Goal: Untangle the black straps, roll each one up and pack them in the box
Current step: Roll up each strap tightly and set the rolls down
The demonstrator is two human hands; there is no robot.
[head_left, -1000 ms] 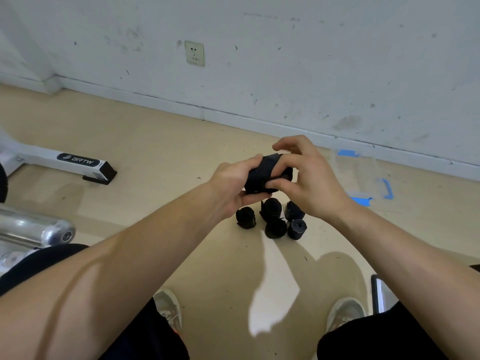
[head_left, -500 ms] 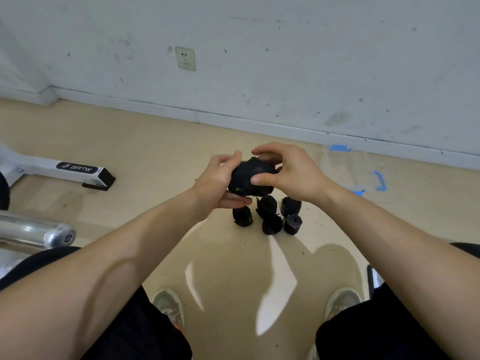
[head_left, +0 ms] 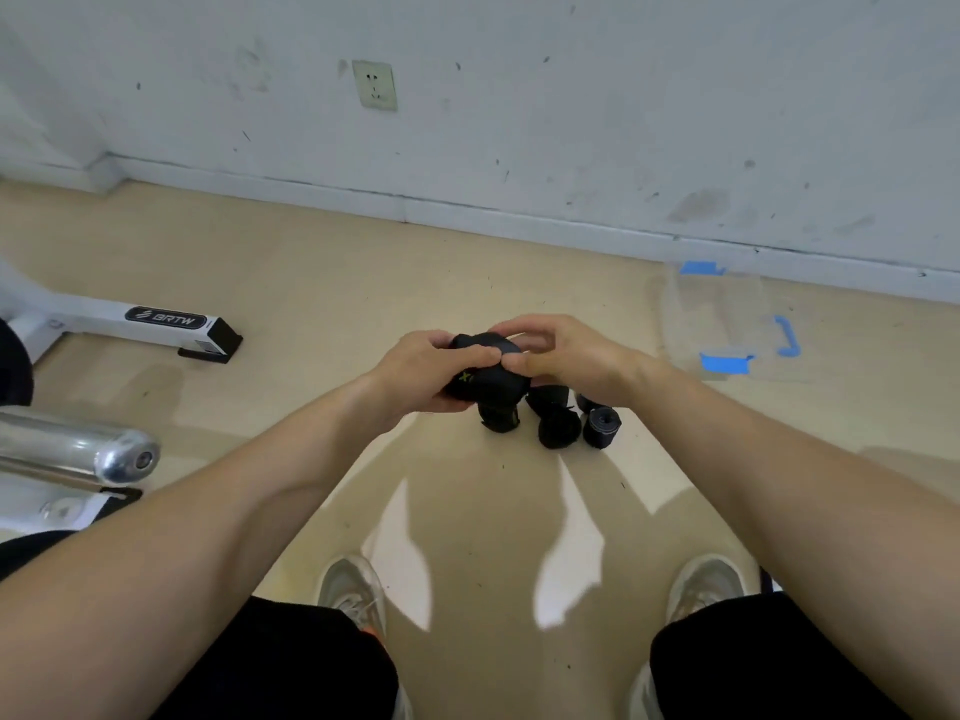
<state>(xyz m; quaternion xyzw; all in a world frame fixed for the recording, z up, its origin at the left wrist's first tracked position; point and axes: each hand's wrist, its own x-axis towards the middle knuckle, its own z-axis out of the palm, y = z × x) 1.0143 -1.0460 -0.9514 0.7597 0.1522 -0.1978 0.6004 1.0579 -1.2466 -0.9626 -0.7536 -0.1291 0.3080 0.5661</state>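
Left hand (head_left: 423,371) and right hand (head_left: 569,356) grip a nearly rolled strap (head_left: 485,362); several rolls (head_left: 558,426) lie finished, and the box (head_left: 727,324) looks unpacked.

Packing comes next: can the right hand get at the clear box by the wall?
Probably yes. The clear box sits on the floor to the right of the right hand, with only bare floor between them, though that hand and the left hand both grip the strap roll.

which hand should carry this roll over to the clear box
Probably the right hand: it grips the rolled strap, and the clear box sits on the floor off to that side, near the wall. The left hand would have to cross over.
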